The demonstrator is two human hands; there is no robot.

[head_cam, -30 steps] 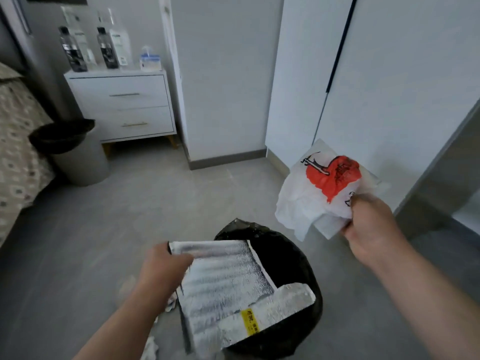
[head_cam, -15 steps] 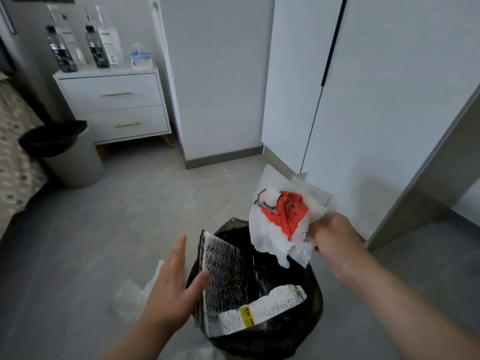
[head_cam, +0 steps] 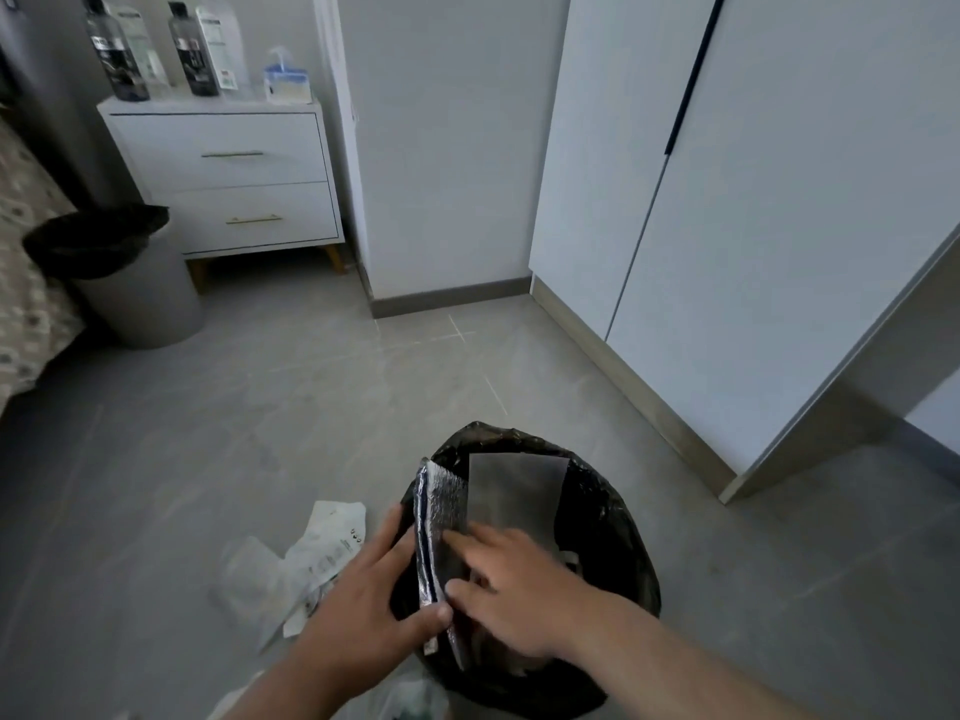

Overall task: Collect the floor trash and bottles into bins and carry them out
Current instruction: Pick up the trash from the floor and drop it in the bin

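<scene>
At your far left a second lined bin (head_cam: pixel 145 309) stands beside the bed (head_cam: pixel 26 324), near the nightstand (head_cam: pixel 223 184) carrying bottles (head_cam: pixel 200 49) and a tissue box (head_cam: pixel 285 84); loose white wrappers (head_cam: pixel 317 553) lie on the floor just left of your left hand (head_cam: pixel 363 600), which pinches the foil pouch (head_cam: pixel 441 517) between thumb and fingers; the pouch stands on edge inside the black-lined bin (head_cam: pixel 615 517); your right hand (head_cam: pixel 514 595), fingers straight and spread, presses the pouch's inner face; wardrobe doors (head_cam: pixel 753 226) stand at right.
</scene>
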